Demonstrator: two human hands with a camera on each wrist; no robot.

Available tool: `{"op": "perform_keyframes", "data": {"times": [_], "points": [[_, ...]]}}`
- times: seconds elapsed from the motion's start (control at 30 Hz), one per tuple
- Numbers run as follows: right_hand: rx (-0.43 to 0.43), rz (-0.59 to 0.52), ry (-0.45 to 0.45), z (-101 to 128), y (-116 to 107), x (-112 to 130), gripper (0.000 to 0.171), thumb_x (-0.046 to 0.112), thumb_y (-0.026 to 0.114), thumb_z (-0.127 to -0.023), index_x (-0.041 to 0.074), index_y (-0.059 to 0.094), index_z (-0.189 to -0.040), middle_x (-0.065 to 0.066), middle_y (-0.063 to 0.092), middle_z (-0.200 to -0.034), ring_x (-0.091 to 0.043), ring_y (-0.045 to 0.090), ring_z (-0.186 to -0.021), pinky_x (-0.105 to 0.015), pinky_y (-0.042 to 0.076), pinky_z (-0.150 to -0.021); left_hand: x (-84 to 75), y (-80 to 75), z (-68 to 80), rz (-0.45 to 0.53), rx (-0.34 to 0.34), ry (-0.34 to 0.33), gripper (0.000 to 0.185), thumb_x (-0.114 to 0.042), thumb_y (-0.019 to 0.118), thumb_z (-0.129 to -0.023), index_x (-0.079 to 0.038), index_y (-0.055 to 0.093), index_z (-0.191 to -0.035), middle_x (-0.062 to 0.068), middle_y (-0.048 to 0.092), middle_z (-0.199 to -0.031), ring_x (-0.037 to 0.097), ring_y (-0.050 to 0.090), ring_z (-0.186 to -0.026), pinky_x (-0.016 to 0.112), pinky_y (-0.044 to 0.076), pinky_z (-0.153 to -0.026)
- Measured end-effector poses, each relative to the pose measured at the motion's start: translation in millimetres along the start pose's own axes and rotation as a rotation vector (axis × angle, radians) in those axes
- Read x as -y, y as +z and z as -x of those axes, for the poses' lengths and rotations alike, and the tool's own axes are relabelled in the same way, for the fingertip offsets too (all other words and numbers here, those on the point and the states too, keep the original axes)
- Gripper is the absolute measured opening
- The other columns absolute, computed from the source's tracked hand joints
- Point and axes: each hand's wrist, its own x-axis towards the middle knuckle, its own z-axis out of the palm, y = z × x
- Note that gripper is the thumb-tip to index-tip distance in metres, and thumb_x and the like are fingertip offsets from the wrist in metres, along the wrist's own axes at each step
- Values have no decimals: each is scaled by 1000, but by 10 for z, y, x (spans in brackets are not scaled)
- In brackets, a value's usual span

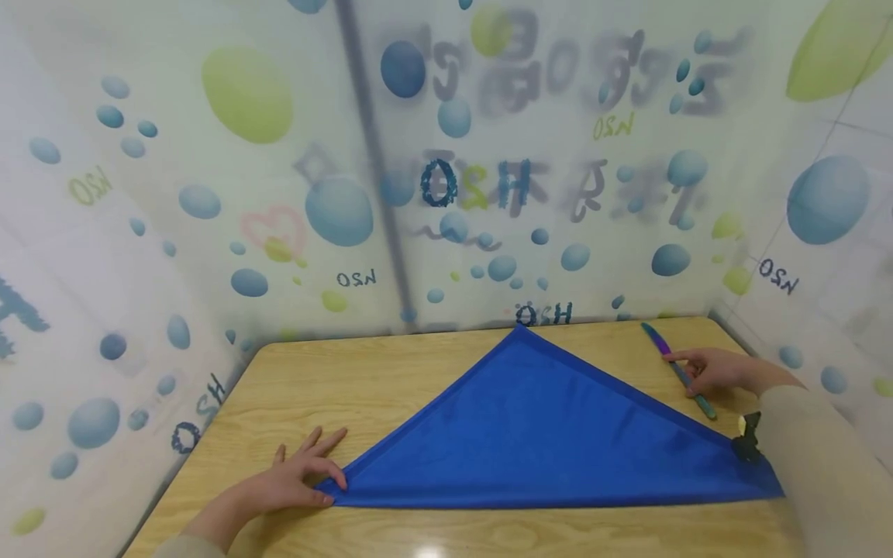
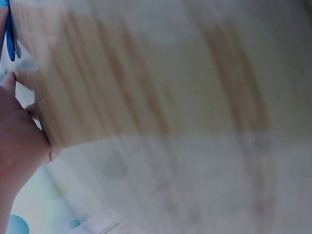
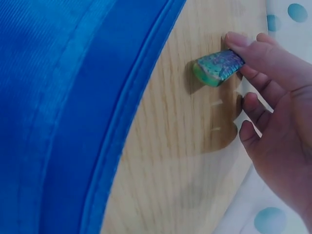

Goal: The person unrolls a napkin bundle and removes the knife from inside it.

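A blue cloth [image 1: 551, 434] folded into a triangle lies flat on the wooden table [image 1: 363, 387], one point toward the back wall. My left hand [image 1: 314, 465] rests flat with spread fingers, its fingertips [image 1: 339, 480] touching the cloth's left corner. In the left wrist view the left hand [image 2: 14, 131] shows at the edge over blurred tabletop. At the back right, beside the cloth's edge [image 3: 122, 122], my right hand [image 1: 698, 372] holds a flat green-and-purple stick [image 1: 673, 364]. The right wrist view shows the stick's end [image 3: 218, 67] pinched under the fingers [image 3: 243, 44].
A translucent curtain [image 1: 335, 209] printed with blue and green bubbles closes the table in at the back and on both sides. Bare wood lies left of the cloth and along the front edge [image 1: 446, 542]. A small black mount [image 1: 748, 440] sits at my right wrist.
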Motion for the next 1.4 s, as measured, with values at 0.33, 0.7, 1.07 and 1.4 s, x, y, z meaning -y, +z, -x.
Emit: {"op": "perform_keyframes", "data": {"times": [0.33, 0.7, 1.07, 1.4], "points": [[2, 125, 55, -56, -17, 60, 73, 10, 79, -79, -10, 42, -139, -3, 47, -76, -21, 47, -72, -31, 38, -63, 38, 0, -28, 5, -11, 6, 11, -32, 74, -85, -32, 69, -95, 29, 16, -156, 60, -15, -135, 79, -25, -83], [-13, 96, 61, -19, -25, -65, 75, 14, 81, -78, -9, 43, -139, -3, 47, -74, -21, 47, -69, -30, 38, -61, -2, 16, -35, -3, -10, 18, 11, -32, 74, -85, -33, 69, -95, 30, 17, -155, 61, -14, -135, 80, -23, -83], [-18, 68, 28, 38, -29, -79, 77, 16, 81, -78, -12, 42, -139, -1, 47, -71, -17, 47, -64, -26, 38, -60, -51, -8, -7, 5, -3, 12, 11, -29, 74, -85, -32, 69, -95, 28, 16, -156, 59, -15, -136, 78, -25, -84], [-29, 44, 35, 17, -9, -33, 75, 17, 80, -80, -10, 44, -139, -3, 52, -75, -19, 50, -69, -27, 42, -62, -43, -10, 33, -19, -9, -15, 11, -32, 73, -85, -34, 69, -95, 27, 15, -157, 58, -15, -136, 78, -25, -86]]}}
